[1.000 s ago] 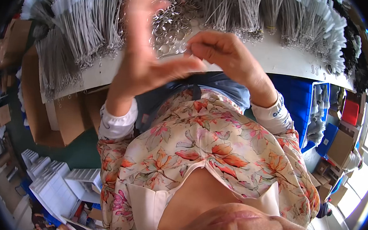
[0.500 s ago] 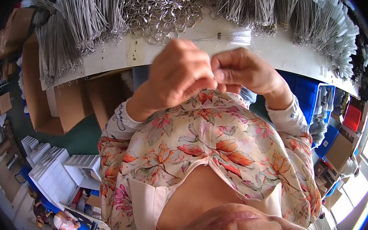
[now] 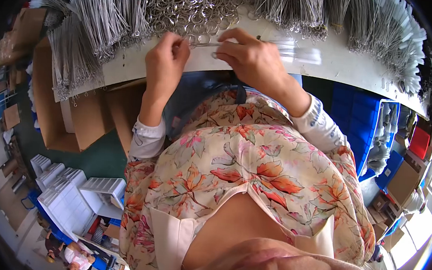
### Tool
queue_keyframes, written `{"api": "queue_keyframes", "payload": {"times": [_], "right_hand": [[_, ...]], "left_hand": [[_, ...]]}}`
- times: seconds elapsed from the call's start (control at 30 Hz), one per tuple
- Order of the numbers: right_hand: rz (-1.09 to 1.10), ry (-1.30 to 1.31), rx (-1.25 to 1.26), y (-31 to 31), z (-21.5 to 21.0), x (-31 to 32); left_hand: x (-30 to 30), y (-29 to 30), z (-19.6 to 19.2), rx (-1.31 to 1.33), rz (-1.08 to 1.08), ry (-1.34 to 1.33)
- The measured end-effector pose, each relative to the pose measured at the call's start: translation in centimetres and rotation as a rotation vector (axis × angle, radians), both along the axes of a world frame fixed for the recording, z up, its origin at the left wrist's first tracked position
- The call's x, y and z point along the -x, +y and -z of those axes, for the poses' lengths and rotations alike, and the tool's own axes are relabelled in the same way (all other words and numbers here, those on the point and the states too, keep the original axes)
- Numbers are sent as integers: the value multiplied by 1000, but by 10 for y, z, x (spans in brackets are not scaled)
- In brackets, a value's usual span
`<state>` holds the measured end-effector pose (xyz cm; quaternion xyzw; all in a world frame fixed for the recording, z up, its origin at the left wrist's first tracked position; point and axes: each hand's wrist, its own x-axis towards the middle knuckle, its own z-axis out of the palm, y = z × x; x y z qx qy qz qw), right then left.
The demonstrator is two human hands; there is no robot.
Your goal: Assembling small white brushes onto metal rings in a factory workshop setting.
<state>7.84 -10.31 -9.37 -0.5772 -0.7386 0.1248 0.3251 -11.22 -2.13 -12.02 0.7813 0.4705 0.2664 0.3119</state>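
Note:
Above the table's near edge, my left hand (image 3: 167,55) is closed in a pinch on the left ends of thin wire handles. These handles (image 3: 203,44) run right, toward my right hand, and seem to belong to brushes with white bristles (image 3: 303,54), which are blurred, beyond that hand. My right hand (image 3: 255,59) is over the wires with its fingers curled. A small shiny metal ring (image 3: 214,55) shows at its fingertips. Whether the right fingers also grip the wires is hidden. Just behind the hands lies a heap of metal split rings (image 3: 195,6).
Bundles of wire-handled brushes (image 3: 106,19) line the table's left, with more bundles (image 3: 291,11) on the right. Below the white table (image 3: 333,65) stand an open cardboard box (image 3: 51,107) at left and a blue crate (image 3: 349,115) at right. White plastic bins (image 3: 66,199) and people are farther off.
My hands were together near my chest; now they are apart and farther over the table. The left moved left to the wire ends, and the white bristles shifted right.

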Motion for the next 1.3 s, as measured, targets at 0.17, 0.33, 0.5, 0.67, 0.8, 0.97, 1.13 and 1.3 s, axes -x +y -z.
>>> {"api": "queue_keyframes", "payload": {"times": [0.17, 0.33, 0.5, 0.67, 0.8, 0.97, 1.13, 1.3], "right_hand": [[-27, 46, 1, 14, -18, 5], [-138, 322, 156, 3, -55, -4], [-138, 781, 536, -13, -57, -9], [-102, 895, 587, -18, -49, -6], [-83, 933, 665, -19, -45, -3], [-125, 1051, 689, -15, -42, -2], [-106, 1219, 479, -1, -74, -2], [-33, 1155, 395, 4, -78, 3]], "left_hand": [[0, 9, -30, 130, 115, -667], [7, 12, -69, 90, 339, -671], [5, 6, -86, 54, 530, -542], [-2, 3, -81, 76, 487, -607], [-1, 0, -75, 103, 490, -626], [-11, -14, -81, 30, 392, -609], [-19, -13, -86, -360, 351, -547], [-23, -4, -89, -442, 389, -513]]}}
